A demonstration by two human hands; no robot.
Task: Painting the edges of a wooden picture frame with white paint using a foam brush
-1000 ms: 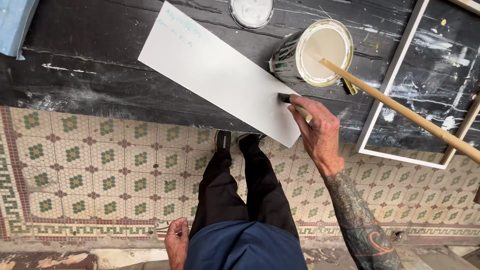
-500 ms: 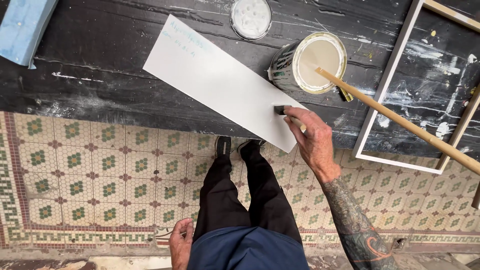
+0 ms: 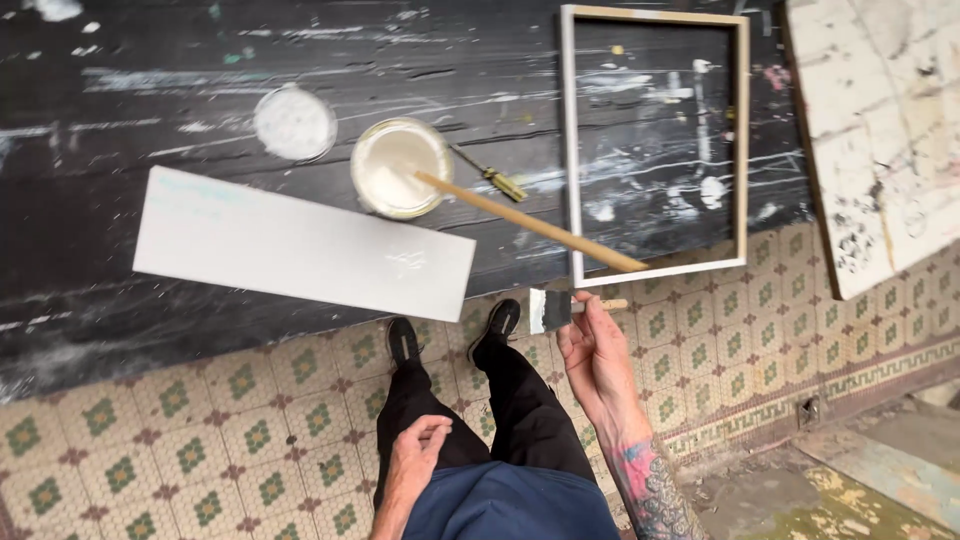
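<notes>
I look down on a wide black work surface (image 3: pixel 150 60), streaked and spattered with white paint, with a patterned tile floor (image 3: pixel 200 440) of cream and green hexagons below it. Far right leans a large, paint-crusted white panel (image 3: pixel 880 140). On the black surface lies a rectangular wooden picture frame (image 3: pixel 742 150), partly painted white, and left of it a long white painted board (image 3: pixel 300 245) whose near corner hangs past the edge. Between them sits a round open tin of white paint (image 3: pixel 400 168) with a long wooden stirring stick (image 3: pixel 530 222) resting in it; a round white lid (image 3: pixel 294 123) lies just beside the tin, and a small yellow-handled screwdriver (image 3: pixel 492 176) is near the tin's other side.

My right hand (image 3: pixel 600 365) is closed around the wooden handle of a small flat paintbrush (image 3: pixel 560 308), its bristles white, held clear of the board over the floor. My left hand (image 3: pixel 415 455) rests loosely curled on my thigh, holding nothing.
</notes>
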